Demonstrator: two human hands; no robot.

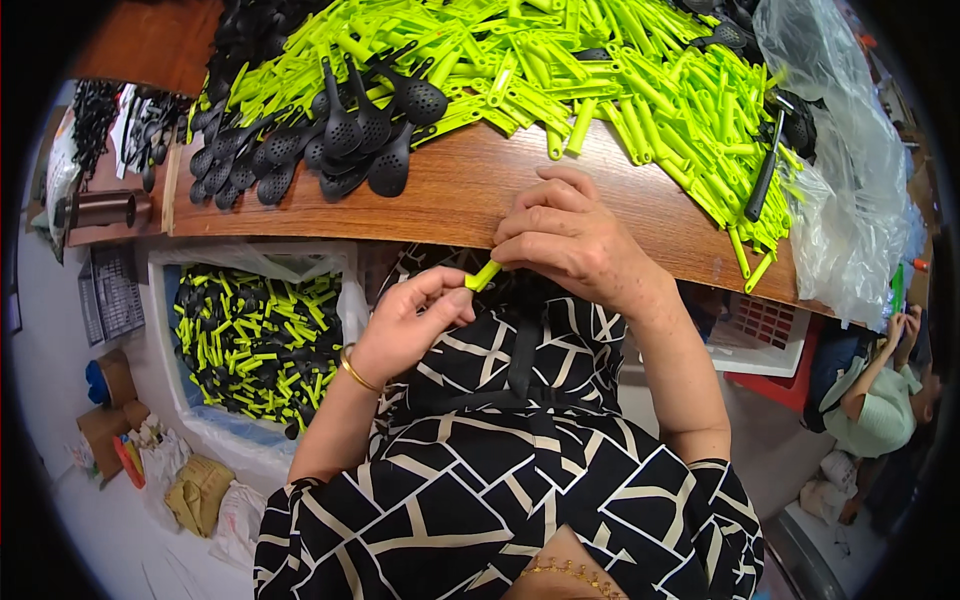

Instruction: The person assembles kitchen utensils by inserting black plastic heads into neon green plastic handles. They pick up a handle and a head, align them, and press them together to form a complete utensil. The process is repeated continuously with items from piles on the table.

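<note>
A lime-green plastic handle (483,276) is held between my two hands, just off the near edge of the wooden table. My left hand (415,312) is closed, its thumb and fingertips pinching the handle's lower left end. Around the upper right end curl the fingers of my right hand (570,238), covering that part. Beyond my hands a big heap of loose green handles (520,70) spreads over the table (450,195). Several black slotted spoon heads (340,130) lie piled at the heap's left side.
Below the table at left stands a white-rimmed bin (180,400) full of black and green utensils. A hammer (768,165) lies on the heap's right side beside clear plastic sheeting (850,180). Another person (870,400) works at far right. Sacks (198,492) rest on the floor.
</note>
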